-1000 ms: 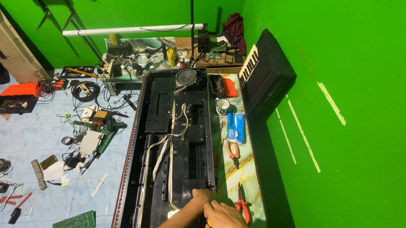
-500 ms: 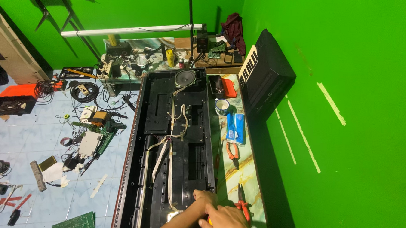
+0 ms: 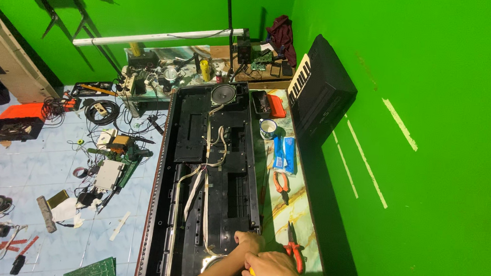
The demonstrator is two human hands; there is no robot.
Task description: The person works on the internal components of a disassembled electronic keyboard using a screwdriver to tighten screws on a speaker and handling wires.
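A long black keyboard chassis (image 3: pixel 211 153) lies open on the table, with a round speaker (image 3: pixel 223 94) at its far end and pale ribbon cables (image 3: pixel 205 175) running along its middle. Both hands are at its near right corner. My left hand (image 3: pixel 249 242) rests with curled fingers on the chassis edge, and what it grips is hidden. My right hand (image 3: pixel 275 271) is closed around a yellow-handled tool (image 3: pixel 251 271), of which only a sliver shows.
Red-handled pliers (image 3: pixel 294 251) lie right of my hands, with orange pliers (image 3: pixel 279 183), a blue packet (image 3: pixel 284 154) and a cup (image 3: pixel 268 128) farther up the table. A black keyboard (image 3: pixel 320 91) leans on the green wall. Circuit boards, cables and tools litter the tiled floor (image 3: pixel 42 161).
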